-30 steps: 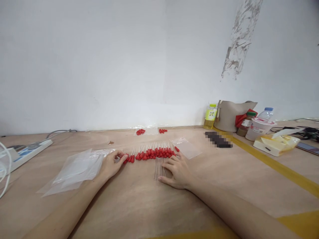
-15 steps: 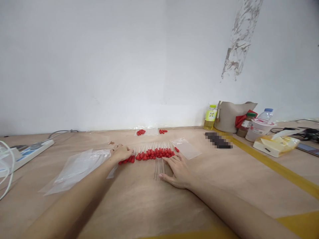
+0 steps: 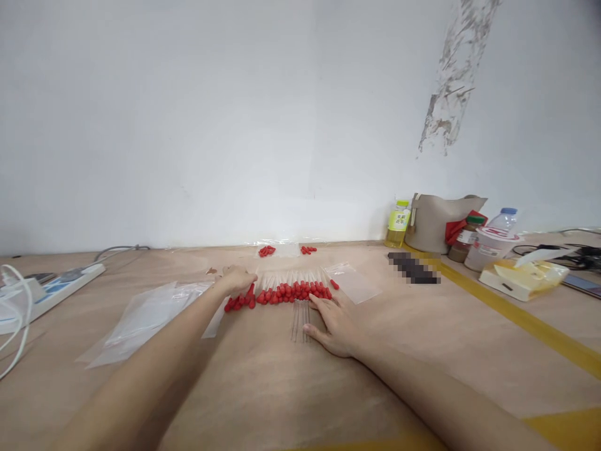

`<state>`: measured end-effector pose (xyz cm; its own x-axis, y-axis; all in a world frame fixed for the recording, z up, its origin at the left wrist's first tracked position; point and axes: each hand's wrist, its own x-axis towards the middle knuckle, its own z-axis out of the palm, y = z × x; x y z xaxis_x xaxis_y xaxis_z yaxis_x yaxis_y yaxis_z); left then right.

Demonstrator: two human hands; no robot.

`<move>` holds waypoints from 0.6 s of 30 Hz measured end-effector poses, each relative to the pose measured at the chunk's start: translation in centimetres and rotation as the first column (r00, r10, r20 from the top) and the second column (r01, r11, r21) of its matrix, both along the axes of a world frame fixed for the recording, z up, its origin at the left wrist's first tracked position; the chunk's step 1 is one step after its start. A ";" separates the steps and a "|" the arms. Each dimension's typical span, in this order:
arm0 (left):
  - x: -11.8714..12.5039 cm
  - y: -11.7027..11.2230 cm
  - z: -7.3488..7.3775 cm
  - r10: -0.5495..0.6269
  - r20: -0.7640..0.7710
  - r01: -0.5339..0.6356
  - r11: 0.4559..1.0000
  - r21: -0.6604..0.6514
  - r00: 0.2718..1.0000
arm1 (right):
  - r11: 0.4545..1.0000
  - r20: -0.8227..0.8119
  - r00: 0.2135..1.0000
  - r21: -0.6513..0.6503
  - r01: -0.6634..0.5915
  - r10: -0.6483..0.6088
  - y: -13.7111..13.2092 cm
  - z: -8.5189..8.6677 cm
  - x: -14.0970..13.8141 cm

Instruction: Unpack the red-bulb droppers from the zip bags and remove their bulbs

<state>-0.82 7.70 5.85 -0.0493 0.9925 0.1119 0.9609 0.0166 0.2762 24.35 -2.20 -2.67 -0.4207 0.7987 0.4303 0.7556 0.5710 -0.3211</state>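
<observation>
A row of clear glass droppers with red rubber bulbs [image 3: 291,291] lies across the brown table [image 3: 263,376]. My left hand [image 3: 236,280] reaches over the row's left end, fingers curled down onto the bulbs there; what they grip is hidden. My right hand [image 3: 334,318] lies flat and open on the table just below the row's right end. Beside its thumb rest several bare glass tubes [image 3: 299,321]. Loose red bulbs [image 3: 266,250] lie farther back near the wall.
Clear plastic bags [image 3: 145,316] lie at the left, a small one [image 3: 353,282] at the right. A power strip with cables [image 3: 42,291] sits far left. Bottles [image 3: 398,224], a beige bag [image 3: 439,222] and a tissue pack [image 3: 526,275] stand at the right.
My left hand has moved forward and right, from beside the bags onto the left end of the dropper row. My right hand has hardly moved.
</observation>
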 end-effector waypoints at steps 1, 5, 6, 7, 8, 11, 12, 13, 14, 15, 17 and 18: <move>0.0 -0.3 0.6 -0.035 0.010 0.035 0.999 0.021 0.999 | 1.000 0.005 1.000 0.005 0.000 0.000 0.0 0.0 0.0; 0.5 -2.6 2.0 -0.222 0.056 0.214 0.969 0.124 0.973 | 0.997 0.000 0.999 0.067 0.047 -0.047 -0.1 0.3 -0.1; 0.7 -3.4 1.9 -0.285 0.075 0.271 0.950 0.156 0.956 | 0.994 -0.016 0.998 0.089 0.066 -0.065 -0.2 0.3 0.0; 1.0 -4.3 1.4 -0.348 0.094 0.327 0.926 0.188 0.933 | 0.990 -0.041 0.996 0.114 0.083 -0.079 -0.2 0.4 0.0; 1.4 -5.2 0.7 -0.460 0.133 0.420 0.874 0.244 0.878 | 0.986 -0.077 0.993 0.138 0.094 -0.084 -0.2 0.5 0.1; 2.3 -7.9 -2.0 -0.632 0.152 0.588 0.768 0.253 0.760 | 0.976 -0.211 0.976 0.195 0.102 -0.060 -0.1 0.7 0.3; 2.5 -8.5 -2.9 -0.648 0.112 0.606 0.751 0.263 0.754 | 0.973 -0.250 0.967 0.206 0.100 -0.046 -0.1 0.7 0.3; 2.6 -9.1 -3.7 -0.661 0.084 0.619 0.734 0.280 0.746 | 0.972 -0.274 0.961 0.218 0.090 -0.028 -0.1 0.8 0.4; 2.8 -9.4 -4.4 -0.670 0.066 0.627 0.721 0.295 0.740 | 0.970 -0.278 0.961 0.231 0.070 -0.004 -0.2 0.8 0.4; 2.9 -9.6 -5.0 -0.678 0.059 0.631 0.709 0.314 0.732 | 0.968 -0.266 0.964 0.248 0.043 0.025 -0.2 0.9 0.4; 3.3 -9.7 -5.9 -0.697 0.082 0.632 0.688 0.355 0.712 | 0.958 -0.202 0.976 0.286 -0.022 0.083 -0.3 0.9 0.2; 3.5 -9.6 -6.3 -0.707 0.099 0.631 0.678 0.376 0.700 | 0.952 -0.162 0.981 0.302 -0.051 0.104 -0.3 0.8 0.1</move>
